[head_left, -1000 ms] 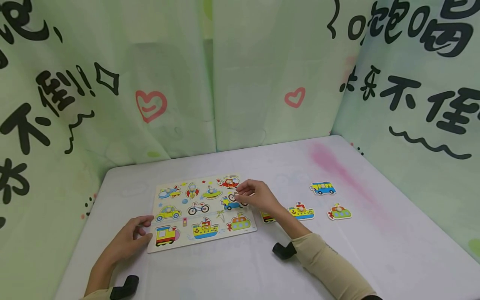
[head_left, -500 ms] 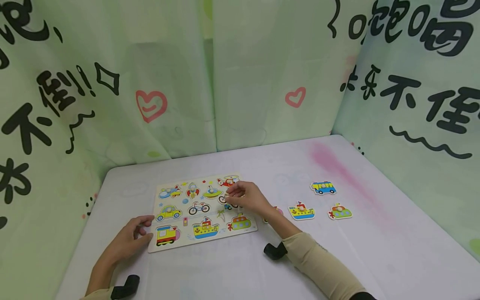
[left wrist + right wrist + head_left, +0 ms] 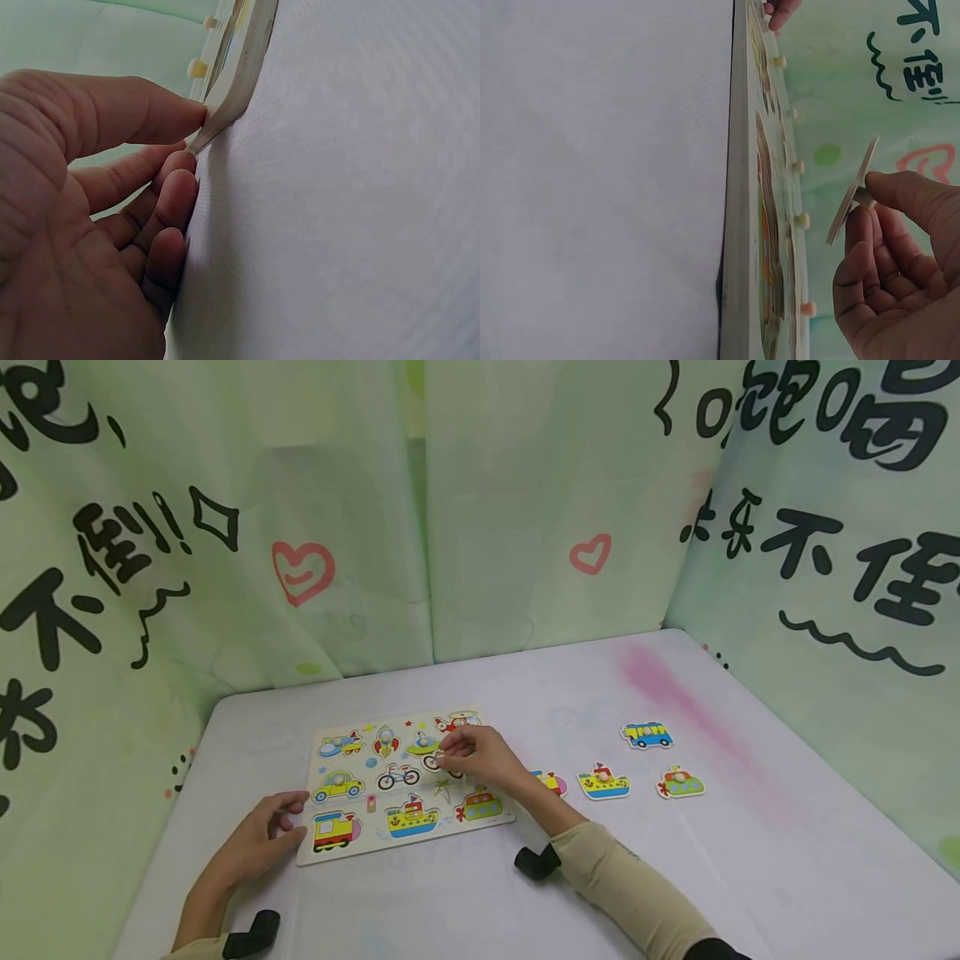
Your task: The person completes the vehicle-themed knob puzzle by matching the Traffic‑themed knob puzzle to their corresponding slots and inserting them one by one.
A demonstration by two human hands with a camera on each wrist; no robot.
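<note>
A wooden peg puzzle board with vehicle pictures lies on the white table. My left hand rests at its left edge; in the left wrist view the thumb touches the board's corner and the other fingers are loosely bent beside it. Over the board, my right hand pinches a bicycle puzzle piece by its knob. The right wrist view shows that piece edge-on, tilted and raised off the board, with thumb and fingertips at the knob. Left of it is the board's printed bicycle picture. The right hand hides the truck picture.
Right of the board lie loose pieces: a train partly behind the right forearm, a ship, a submarine and a bus. Knobs stand up from the board. A green curtain surrounds the table's back and sides.
My right hand has moved left across the board with the bicycle piece, from over the truck picture toward the bicycle picture. The train piece shows more beyond the forearm. My left hand stays put.
</note>
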